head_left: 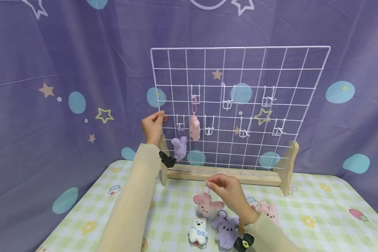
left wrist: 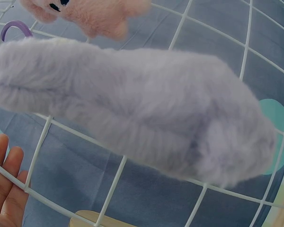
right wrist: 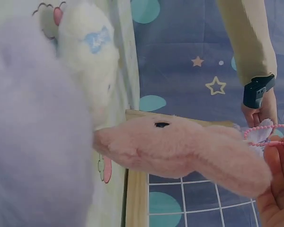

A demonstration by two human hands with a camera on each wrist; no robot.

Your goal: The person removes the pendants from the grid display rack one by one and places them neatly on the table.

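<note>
My left hand (head_left: pixel 153 127) grips the left edge of the white wire grid rack (head_left: pixel 239 47); in the left wrist view, fingers (left wrist: pixel 9 189) show behind the wires. Beside it hangs a purple plush (head_left: pixel 180 148) on a hook, with a pink plush (head_left: pixel 194 127) on another hook to its right. Low in front of the rack, my right hand (head_left: pixel 231 194) pinches the pink bead chain (right wrist: pixel 267 127) of a pink plush (head_left: pixel 208 204), which dangles over the cloth. Its fingertips are partly cut off in the right wrist view.
Below my right hand lie a white plush (head_left: pixel 198 231) with a blue bow and a purple plush (head_left: pixel 226 231). Another pink plush (head_left: pixel 267 210) lies by my right forearm. Several bare hooks (head_left: pixel 244 133) hang on the grid. A wooden base (head_left: pixel 226 175) carries the rack on the checked tablecloth (head_left: pixel 330 206).
</note>
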